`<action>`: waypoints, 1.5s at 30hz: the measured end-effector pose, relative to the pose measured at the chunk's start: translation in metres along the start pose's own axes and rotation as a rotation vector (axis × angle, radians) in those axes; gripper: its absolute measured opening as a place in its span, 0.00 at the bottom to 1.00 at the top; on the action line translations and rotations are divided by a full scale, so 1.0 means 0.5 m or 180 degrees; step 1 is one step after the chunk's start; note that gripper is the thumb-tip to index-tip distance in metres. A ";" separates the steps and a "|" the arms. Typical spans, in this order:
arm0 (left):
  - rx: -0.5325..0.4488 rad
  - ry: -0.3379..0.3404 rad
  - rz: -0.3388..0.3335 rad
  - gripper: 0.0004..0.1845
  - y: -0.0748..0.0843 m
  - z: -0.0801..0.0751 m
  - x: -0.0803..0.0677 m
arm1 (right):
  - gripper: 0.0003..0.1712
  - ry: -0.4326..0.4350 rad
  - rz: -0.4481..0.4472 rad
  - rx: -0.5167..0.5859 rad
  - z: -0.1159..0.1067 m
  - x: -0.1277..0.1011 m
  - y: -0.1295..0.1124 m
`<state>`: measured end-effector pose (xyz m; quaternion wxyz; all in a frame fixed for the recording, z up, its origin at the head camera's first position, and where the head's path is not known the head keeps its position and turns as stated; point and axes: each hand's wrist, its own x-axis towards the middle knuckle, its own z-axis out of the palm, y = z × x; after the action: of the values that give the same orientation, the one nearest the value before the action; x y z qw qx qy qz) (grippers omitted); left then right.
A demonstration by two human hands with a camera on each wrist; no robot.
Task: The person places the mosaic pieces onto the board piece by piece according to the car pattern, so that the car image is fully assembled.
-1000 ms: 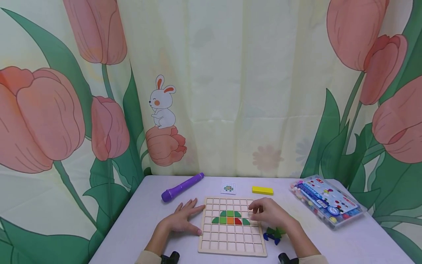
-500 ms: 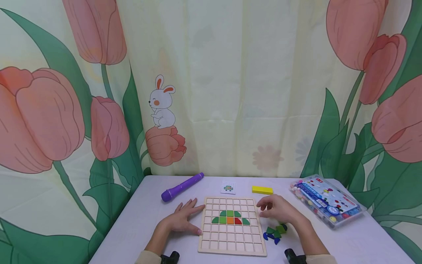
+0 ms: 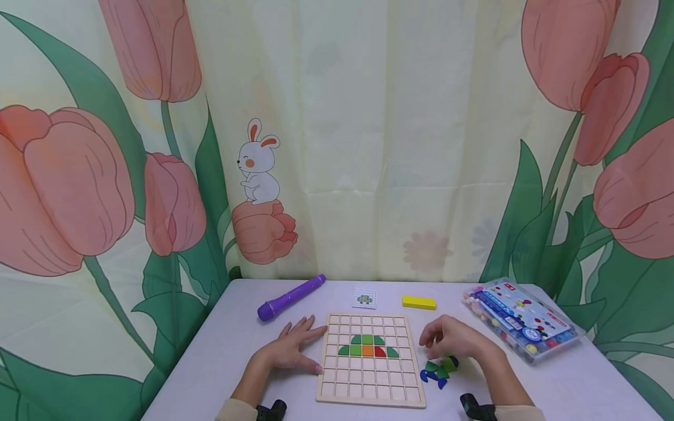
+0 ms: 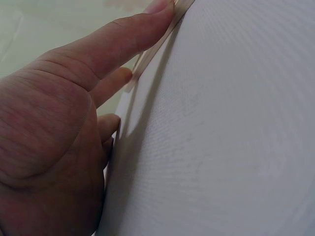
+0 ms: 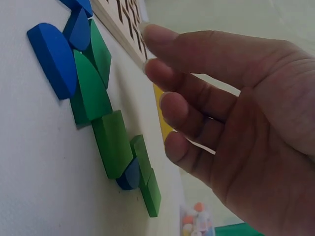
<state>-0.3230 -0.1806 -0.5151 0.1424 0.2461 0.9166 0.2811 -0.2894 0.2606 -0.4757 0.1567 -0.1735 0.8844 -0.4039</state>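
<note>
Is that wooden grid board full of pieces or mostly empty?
Mostly empty. The wooden grid board holds only one small cluster of coloured pieces near its middle; the surrounding squares show bare wood.

Count taken at the table: two hands, the left hand (image 3: 291, 349) at lower centre-left of the frame and the right hand (image 3: 450, 338) at lower centre-right. One wooden grid board (image 3: 368, 390) at bottom centre, carrying seven coloured pieces (image 3: 367, 347): five green, one orange, one red. One loose pile of green and blue blocks (image 3: 438, 372) right of the board; exact number cannot be told. One purple pen (image 3: 291, 297), one small pattern card (image 3: 365, 299), one yellow block (image 3: 419, 302), one clear plastic box (image 3: 521, 320) at right.
</note>
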 end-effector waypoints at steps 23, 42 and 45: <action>-0.0017 0.0021 0.0023 0.55 0.002 0.002 -0.003 | 0.10 -0.0241 0.0229 -0.0185 0.014 -0.002 0.009; 0.0005 0.0014 -0.0014 0.55 0.000 0.003 -0.003 | 0.11 -0.0067 0.0407 -0.0302 0.023 0.000 -0.006; 0.0006 0.0005 -0.0027 0.55 0.000 0.002 -0.003 | 0.11 -0.0095 0.0306 -0.0284 0.022 0.001 -0.006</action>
<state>-0.3215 -0.1808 -0.5157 0.1426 0.2422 0.9180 0.2798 -0.2847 0.2513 -0.4804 0.1812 -0.1437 0.9064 -0.3534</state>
